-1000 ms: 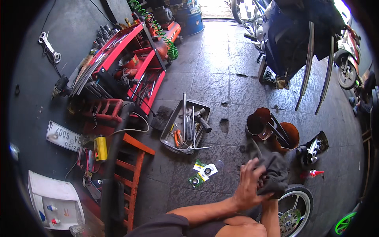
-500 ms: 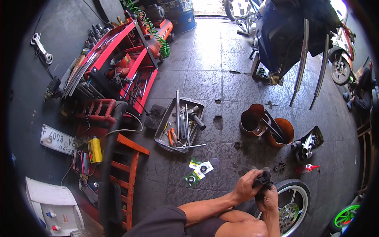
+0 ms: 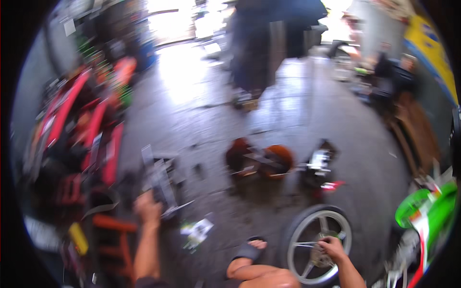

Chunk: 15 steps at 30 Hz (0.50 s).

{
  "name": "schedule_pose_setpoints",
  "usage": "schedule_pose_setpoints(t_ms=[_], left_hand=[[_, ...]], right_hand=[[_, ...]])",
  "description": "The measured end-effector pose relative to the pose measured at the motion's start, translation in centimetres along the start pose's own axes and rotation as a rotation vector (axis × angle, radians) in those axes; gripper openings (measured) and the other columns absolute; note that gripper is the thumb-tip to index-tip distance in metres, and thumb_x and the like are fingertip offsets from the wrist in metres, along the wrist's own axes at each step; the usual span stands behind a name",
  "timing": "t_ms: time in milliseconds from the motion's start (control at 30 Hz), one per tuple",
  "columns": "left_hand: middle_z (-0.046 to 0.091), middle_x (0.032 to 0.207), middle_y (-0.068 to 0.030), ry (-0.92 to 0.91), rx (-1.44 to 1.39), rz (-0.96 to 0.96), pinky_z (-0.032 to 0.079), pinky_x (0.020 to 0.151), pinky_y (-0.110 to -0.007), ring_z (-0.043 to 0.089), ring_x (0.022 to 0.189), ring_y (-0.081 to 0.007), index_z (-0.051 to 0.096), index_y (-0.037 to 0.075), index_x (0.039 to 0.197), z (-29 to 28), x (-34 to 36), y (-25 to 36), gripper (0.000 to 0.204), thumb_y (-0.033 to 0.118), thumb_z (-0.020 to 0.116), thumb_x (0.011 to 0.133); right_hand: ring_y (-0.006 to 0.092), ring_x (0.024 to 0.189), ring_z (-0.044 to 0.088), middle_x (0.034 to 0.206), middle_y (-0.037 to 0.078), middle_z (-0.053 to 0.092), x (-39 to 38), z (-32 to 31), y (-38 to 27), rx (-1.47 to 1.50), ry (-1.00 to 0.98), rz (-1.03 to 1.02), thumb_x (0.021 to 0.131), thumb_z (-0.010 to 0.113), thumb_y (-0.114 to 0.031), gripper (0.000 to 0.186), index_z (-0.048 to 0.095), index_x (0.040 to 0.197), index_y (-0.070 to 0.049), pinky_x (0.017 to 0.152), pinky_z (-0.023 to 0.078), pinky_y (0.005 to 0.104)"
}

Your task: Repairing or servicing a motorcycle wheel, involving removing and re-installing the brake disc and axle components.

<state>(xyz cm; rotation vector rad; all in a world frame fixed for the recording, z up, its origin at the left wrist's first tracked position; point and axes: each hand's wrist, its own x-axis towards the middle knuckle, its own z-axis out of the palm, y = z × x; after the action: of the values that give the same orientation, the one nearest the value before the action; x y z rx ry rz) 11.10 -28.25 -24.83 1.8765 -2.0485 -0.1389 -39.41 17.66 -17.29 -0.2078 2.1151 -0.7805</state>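
Observation:
Motion blurs the whole picture. At the left, my left hand point(image 3: 148, 206) reaches out beside the near left edge of the tool tray point(image 3: 178, 180); its fingers are smeared. Long metal tools lie in that tray. On the other side, my right hand point(image 3: 333, 248) is over the hub of a spoked wheel point(image 3: 291, 252) with a dark tyre, which lies on the floor. The right fingers are bent together, and what they hold, if anything, is hidden. Green and white packets point(image 3: 197, 232) lie on the floor near the tray. The dark cloth cannot be made out.
Two rusty cans point(image 3: 279, 161) stand ahead, with a container of metal parts point(image 3: 319, 163) and a red bottle point(image 3: 332, 186) to their right. A red tool cart point(image 3: 62, 115) and an orange rack point(image 3: 113, 223) line the left. A green motorcycle point(image 3: 432, 211) is at the right.
My hands have parted from the dark cloth they gripped together. The left has swung left to the tray, the right down over the wheel's hub. The view has turned right.

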Motion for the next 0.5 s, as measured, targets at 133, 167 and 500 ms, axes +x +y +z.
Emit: schedule_pose_setpoints(t_ms=[133,167,500], left_hand=[[0.03,0.155,-0.0254,-0.199,0.205,-0.211,0.028,0.109,-0.065,0.025,0.143,-0.0434,0.049,0.004,0.138,7.9,4.3,1.3,0.081,0.051,0.073,0.078],[0.042,0.146,-0.031,-0.318,0.005,-0.301,0.039,0.104,-0.059,0.041,0.135,-0.045,0.05,0.0,0.135,10.0,5.6,1.3,0.078,0.051,0.071,0.08],[0.069,0.098,-0.0215,-0.245,-1.041,-0.621,0.054,0.074,-0.039,0.069,0.089,-0.0297,0.068,-0.002,0.105,21.7,12.9,2.7,0.039,0.028,0.075,0.083]], right_hand=[[0.0194,0.078,0.069,0.093,0.012,0.073,-1.4,-8.0,7.3,-0.45,0.2,0.07,0.088,0.069,-0.034,0.039,0.071,0.111,-0.002,0.075,0.056,0.0369],[0.0214,0.083,0.071,0.097,0.012,0.074,-2.1,-9.2,8.4,-0.517,0.253,0.011,0.086,0.07,-0.037,0.042,0.072,0.111,-0.004,0.079,0.056,0.0378],[0.0249,0.102,0.069,0.107,0.014,0.073,-5.2,-7.6,11.3,-0.531,0.096,-0.059,0.087,0.065,-0.045,0.05,0.07,0.118,-0.007,0.089,0.053,0.0384]])
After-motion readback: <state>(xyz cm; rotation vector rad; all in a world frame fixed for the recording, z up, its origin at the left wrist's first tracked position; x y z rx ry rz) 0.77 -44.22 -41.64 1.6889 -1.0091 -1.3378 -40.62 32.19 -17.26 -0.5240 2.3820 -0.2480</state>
